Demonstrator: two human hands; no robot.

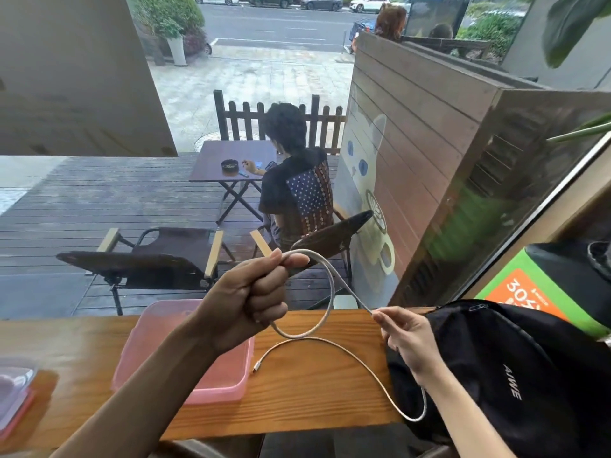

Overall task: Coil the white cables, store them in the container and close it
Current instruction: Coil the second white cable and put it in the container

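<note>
Above the open pink container (185, 352) on the table (314, 391), your left hand (251, 302) grips the white cable (330, 292) in a loop; it slants down-right to your right hand (403, 338), pinching the nearer free run.

It was a café by the street, seen from a wooden counter (297, 404) set against a big window. Outside lay a wooden deck (99, 206) with folding chairs (158, 256) and a small table (224, 160) holding an ashtray (230, 166), where a person (291, 180) sat. A cat holding a cup (370, 206) was painted on the plank wall. Beyond the fence (264, 117) ran a road with parked cars (320, 2).
</note>
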